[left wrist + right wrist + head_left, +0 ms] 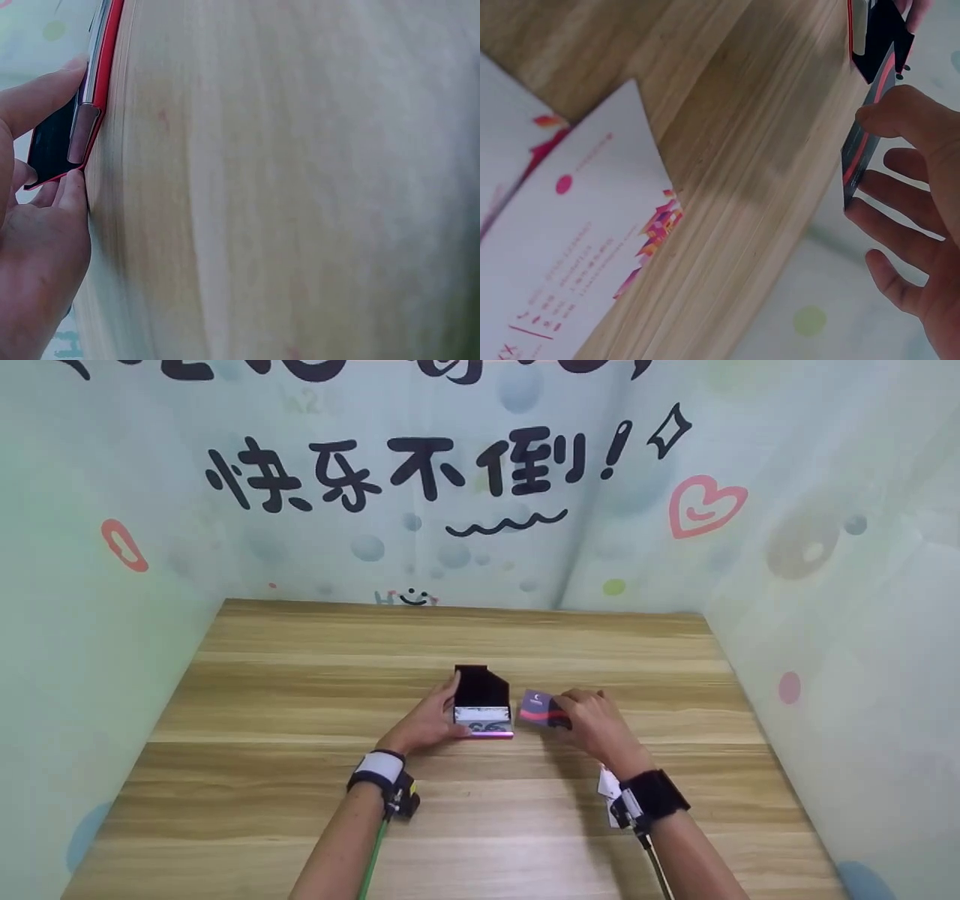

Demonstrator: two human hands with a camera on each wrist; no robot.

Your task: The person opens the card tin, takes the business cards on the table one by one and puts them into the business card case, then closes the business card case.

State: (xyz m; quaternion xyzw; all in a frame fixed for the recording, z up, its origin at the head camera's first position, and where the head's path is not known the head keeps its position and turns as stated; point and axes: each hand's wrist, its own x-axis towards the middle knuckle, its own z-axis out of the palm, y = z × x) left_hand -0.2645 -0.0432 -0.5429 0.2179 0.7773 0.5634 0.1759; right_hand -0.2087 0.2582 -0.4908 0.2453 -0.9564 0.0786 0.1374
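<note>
My left hand [424,724] grips a business card case [481,688] by its left side, the thumb at its front edge. The case has its black lid tipped back and a shiny metallic compartment at the front. In the left wrist view, the red outer edge of the case [111,45] lies along the tabletop, with fingertips at one end. Just to the right of it, my right hand [600,726] pinches a dark business card [535,708] with a red wave and a small white logo. The right wrist view shows the thumb on one face of this card [864,154] and fingers behind.
White business cards [607,225] with pink and orange print lie overlapping on the wooden table [300,675]; in the head view these cards [607,786] are partly hidden under the right wrist. A printed cloth [480,555] encloses the table's back and sides.
</note>
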